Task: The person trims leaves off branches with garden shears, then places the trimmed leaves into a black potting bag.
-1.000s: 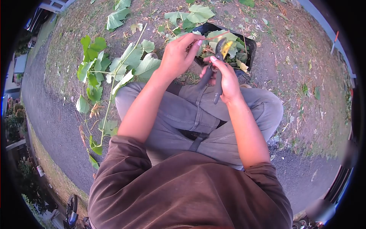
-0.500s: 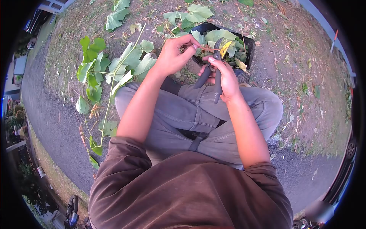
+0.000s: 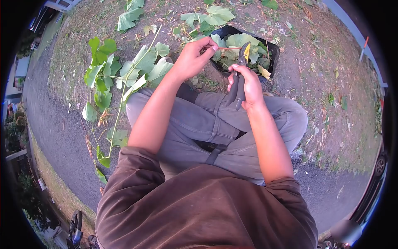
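My left hand [image 3: 195, 57] pinches a thin reddish stem [image 3: 228, 48] that reaches right to the jaws of black pruning shears [image 3: 239, 79]. Those shears are in my right hand [image 3: 248, 83], their handles pressed close together and a yellow patch showing at the blades. Beneath and beyond the blades sits a black container [image 3: 273, 56] holding cut green leaves [image 3: 240, 40] and a pale dry one. A long green vine [image 3: 124, 93] with broad leaves lies on the ground to my left.
Loose leaves [image 3: 219, 15] lie on the dirt and grass beyond the container. My crossed legs [image 3: 199, 118] are below my hands. Dark paving [image 3: 58, 124] runs along the left. A wheel [image 3: 76, 224] shows at the lower left, and a car [image 3: 379, 166] at the right edge.
The shears' handles have closed together, and my right hand has shifted slightly right with the blades tilting upward. My left hand still holds the stem.
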A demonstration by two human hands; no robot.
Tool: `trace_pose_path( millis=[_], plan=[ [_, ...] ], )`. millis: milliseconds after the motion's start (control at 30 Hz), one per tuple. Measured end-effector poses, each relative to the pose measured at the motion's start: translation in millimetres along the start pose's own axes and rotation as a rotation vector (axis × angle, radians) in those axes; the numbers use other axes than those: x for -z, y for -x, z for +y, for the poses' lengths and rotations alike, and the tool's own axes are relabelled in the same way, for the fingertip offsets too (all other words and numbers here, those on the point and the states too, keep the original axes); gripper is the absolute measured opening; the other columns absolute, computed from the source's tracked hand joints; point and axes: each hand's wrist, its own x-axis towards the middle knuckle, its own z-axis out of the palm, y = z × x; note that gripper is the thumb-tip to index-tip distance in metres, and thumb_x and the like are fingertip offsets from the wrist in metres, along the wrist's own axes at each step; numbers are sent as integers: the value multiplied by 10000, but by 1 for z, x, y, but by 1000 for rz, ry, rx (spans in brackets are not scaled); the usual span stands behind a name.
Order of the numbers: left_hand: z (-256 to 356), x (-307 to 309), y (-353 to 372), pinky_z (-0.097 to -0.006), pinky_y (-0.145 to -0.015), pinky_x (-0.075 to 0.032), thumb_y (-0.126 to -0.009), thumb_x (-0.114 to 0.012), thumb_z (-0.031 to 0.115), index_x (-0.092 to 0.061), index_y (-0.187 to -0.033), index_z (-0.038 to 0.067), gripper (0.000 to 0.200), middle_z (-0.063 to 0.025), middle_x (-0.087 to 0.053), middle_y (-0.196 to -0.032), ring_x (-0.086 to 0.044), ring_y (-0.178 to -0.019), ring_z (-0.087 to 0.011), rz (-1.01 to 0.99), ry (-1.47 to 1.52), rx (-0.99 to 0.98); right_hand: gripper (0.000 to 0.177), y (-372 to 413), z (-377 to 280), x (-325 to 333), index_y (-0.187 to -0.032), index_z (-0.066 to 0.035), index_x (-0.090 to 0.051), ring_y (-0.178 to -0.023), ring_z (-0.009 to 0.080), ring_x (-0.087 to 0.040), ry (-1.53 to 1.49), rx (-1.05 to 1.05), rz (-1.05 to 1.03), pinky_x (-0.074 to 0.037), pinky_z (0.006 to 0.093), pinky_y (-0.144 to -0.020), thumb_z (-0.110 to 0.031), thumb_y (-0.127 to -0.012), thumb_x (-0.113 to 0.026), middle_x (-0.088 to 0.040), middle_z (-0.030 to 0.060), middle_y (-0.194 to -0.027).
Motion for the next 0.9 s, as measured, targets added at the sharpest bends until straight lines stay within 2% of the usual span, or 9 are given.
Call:
trace_pose_path(
  millis=[67, 133, 167, 300, 433, 533, 600, 767, 900],
  plan=[
    [-1, 0, -1, -279, -709, -457, -1064, -624, 184, -671, -1071, 9, 182, 26, -629, -863, -548, -776, -68, 2, 21, 22, 306, 2, -2, -5, -1141, -8, -658, -734, 191, -685, -20, 23, -8, -550, 343, -676, -281, -1009, -616, -695, 100, -801],
    [-7, -2, -3, -255, -643, -385, -1068, -615, 180, -658, -1052, 33, 155, 61, -553, -831, -466, -726, -39, 7, 307, 114, 311, 5, -4, -13, -1214, -20, -634, -832, 188, -697, -39, 46, -48, -556, 357, -699, -239, -995, -599, -712, 101, -874],
    [-10, -2, -4, -255, -643, -385, -1068, -615, 180, -658, -1052, 33, 155, 61, -553, -831, -466, -726, -39, 4, 307, 113, 336, 2, 2, -8, -1268, -35, -613, -926, 189, -699, 21, 63, -119, -567, 357, -733, -196, -975, -576, -722, 96, -936],
    [-7, -1, 0, -272, -706, -447, -1063, -617, 208, -671, -1067, 14, 201, 22, -625, -843, -515, -770, -61, -80, 218, 93, 343, -2, 14, -8, -1274, -36, -609, -941, 197, -700, 99, 93, -147, -565, 365, -787, -170, -961, -568, -722, 96, -958],
    [5, -1, 3, -280, -711, -449, -1066, -622, 208, -670, -1069, 14, 200, 22, -625, -847, -508, -780, -63, -161, 157, 105, 408, 2, 9, -8, -1339, -2, -557, -1072, 284, -714, 9, 44, -142, -581, 430, -948, -168, -968, -524, -692, 130, -1048],
    [10, -4, 3, -287, -723, -460, -1069, -623, 206, -666, -1073, 8, 203, 10, -630, -849, -525, -794, -69, -163, 166, 121, 372, 0, 12, -8, -1304, -7, -553, -931, 250, -692, 10, 83, -125, -575, 401, -866, -165, -968, -539, -659, 108, -960],
    [5, -7, 2, -291, -731, -467, -1072, -622, 207, -665, -1077, 7, 204, 1, -638, -853, -532, -798, -74, -147, 141, 100, 256, 0, 15, -11, -1186, -19, -574, -747, 182, -613, -170, 37, -64, -530, 345, -682, -123, -954, -592, -602, 71, -837],
    [-1, -12, 0, -284, -729, -462, -1084, -614, 179, -654, -1099, -6, 190, 17, -626, -874, -532, -808, -71, -81, 87, -11, 229, 5, 7, -14, -1160, -24, -570, -675, 155, -561, -251, -49, -63, -511, 343, -639, -124, -958, -606, -552, 47, -796],
    [-2, -13, 1, -316, -727, -485, -1072, -629, 212, -669, -1087, 5, 212, -39, -660, -859, -545, -774, -102, -48, 50, -10, 219, 3, 9, -9, -1159, -32, -571, -653, 148, -546, -264, -96, -71, -500, 346, -609, -132, -968, -607, -539, 33, -784]
  ],
)
